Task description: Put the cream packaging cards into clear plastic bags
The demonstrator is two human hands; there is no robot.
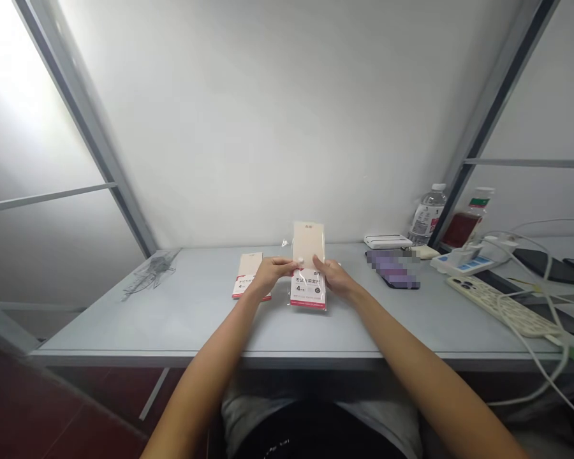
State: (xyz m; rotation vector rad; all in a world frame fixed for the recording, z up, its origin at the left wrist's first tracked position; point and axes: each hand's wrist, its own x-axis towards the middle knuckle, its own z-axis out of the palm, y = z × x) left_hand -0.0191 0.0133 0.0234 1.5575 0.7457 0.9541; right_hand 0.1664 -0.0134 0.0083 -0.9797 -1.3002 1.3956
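A beige card packet (309,245) with a red and white label, in a clear plastic sleeve, is held upright over the grey table (186,319). My left hand (270,273) pinches its left edge near the middle. My right hand (333,275) pinches its right edge. Just left of my left hand, a second matching packet (247,266) lies flat on the table.
At the back right are a white box (386,241), a dark phone (396,271), two bottles (427,215), power strips (502,307) and trailing white cables (545,357). A crumpled clear wrapper (149,274) lies at the far left. Metal frame posts stand at both sides.
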